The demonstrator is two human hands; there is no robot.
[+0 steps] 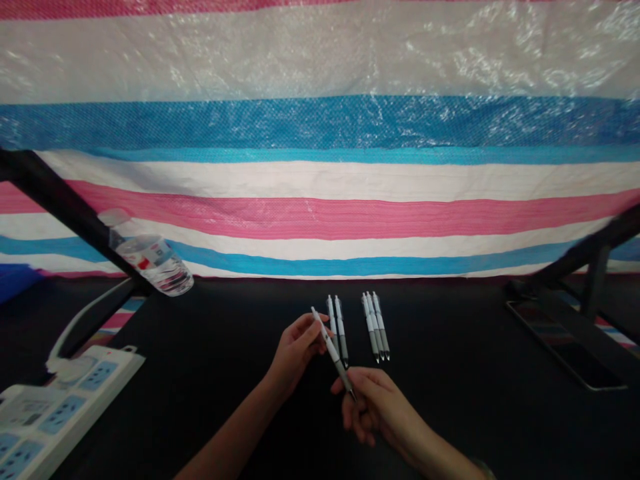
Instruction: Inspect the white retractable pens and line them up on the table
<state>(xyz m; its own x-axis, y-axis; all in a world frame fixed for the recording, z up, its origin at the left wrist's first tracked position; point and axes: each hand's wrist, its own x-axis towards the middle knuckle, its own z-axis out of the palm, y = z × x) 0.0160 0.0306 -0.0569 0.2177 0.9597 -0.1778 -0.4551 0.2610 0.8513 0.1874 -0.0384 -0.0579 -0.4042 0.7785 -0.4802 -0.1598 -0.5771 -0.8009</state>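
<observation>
A white pen with a grey grip (pixel 332 351) is held at a slant between both of my hands. My left hand (pixel 299 347) pinches its upper, clicker end with thumb and fingers. Lower down, my right hand (pixel 369 403) has thumb and forefinger on the grey grip close to the metal tip, the other fingers curled below. Just behind the held pen, a pair of matching pens (pixel 341 327) lies side by side on the black table (pixel 450 373). To their right sits a group of three more pens (pixel 375 325), parallel and tips toward me.
A white power strip (pixel 75 407) with a plugged-in cable lies at the left. Behind it a clear water bottle (pixel 157 263) leans by a black bar (pixel 75 207). A smartphone (pixel 565 343) lies at the right near another black bar. Striped plastic sheeting (pixel 320 220) hangs behind the table.
</observation>
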